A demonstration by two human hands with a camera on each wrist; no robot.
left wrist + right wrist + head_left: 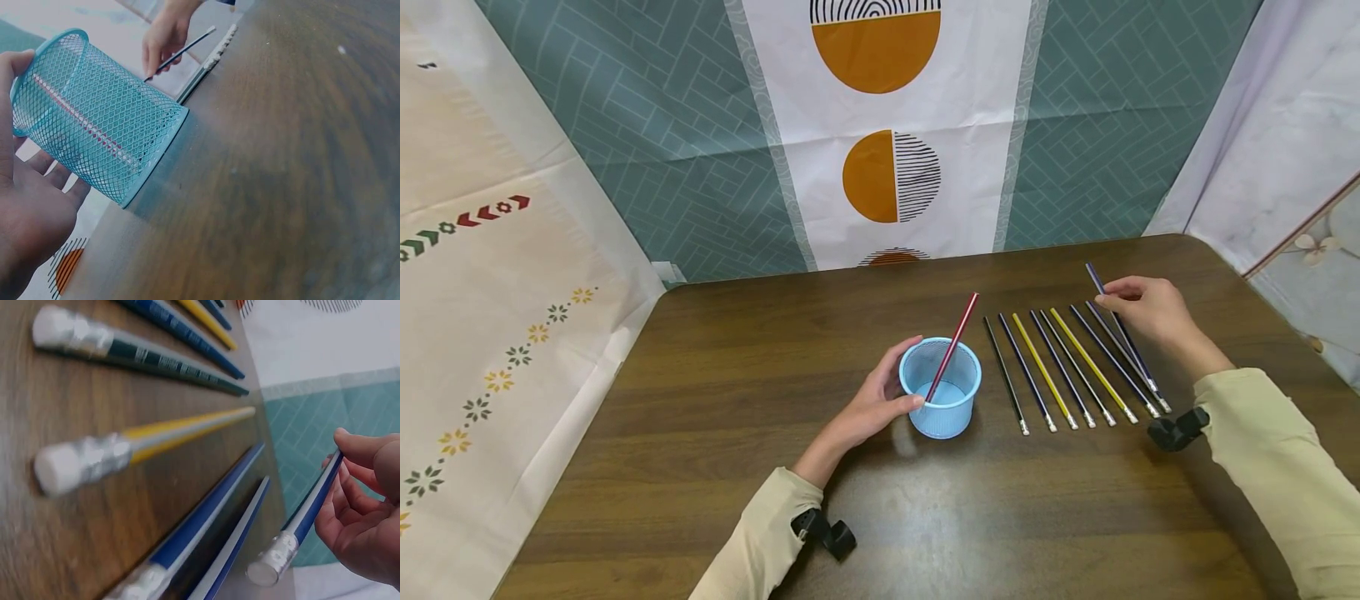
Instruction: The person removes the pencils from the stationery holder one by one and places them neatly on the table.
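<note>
My left hand (874, 404) holds a light blue mesh pencil cup (943, 423) at its left side, thumb near the front rim and fingers behind. The cup stands upright on the table. A dark red pencil (963, 320) leans inside it, its upper end above the rim; the left wrist view shows this pencil through the mesh. At the right, my right hand (1150, 310) pinches a blue pencil (312, 509) between thumb and fingers near its far end. The pencil's eraser end is raised above the table in the right wrist view.
Right of the cup lies a row of several pencils, among them a black pencil (1005, 375) and a yellow pencil (1043, 369), erasers toward me. Under them is a brown wooden table (715, 433). Patterned cloth (700, 133) hangs behind its far edge.
</note>
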